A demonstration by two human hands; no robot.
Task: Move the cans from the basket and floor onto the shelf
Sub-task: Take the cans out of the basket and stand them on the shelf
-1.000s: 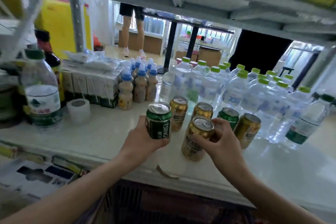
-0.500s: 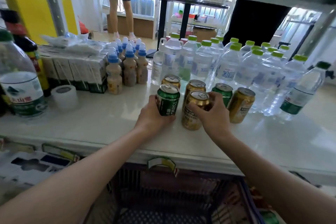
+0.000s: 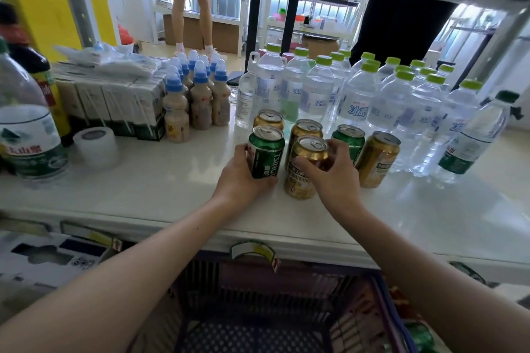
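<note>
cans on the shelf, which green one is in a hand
The front green can, gripped by the left hand. The other green can stands free behind the right hand, which holds a gold can.

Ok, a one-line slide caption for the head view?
Left hand sets green can, right hand gold can, on the shelf.

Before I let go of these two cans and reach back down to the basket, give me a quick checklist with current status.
1. Green can standing on the shelf: ok, upright, base down.
2. Gold can standing on the shelf: ok, upright.
3. Left hand free of the green can: not ok, wrapped around it.
4. Right hand free of the gold can: not ok, fingers around it.
5. Neighbouring cans stable: ok, the other four stand upright behind.
6. More cans in the basket: cannot tell, mostly hidden by the shelf and arms.
</note>
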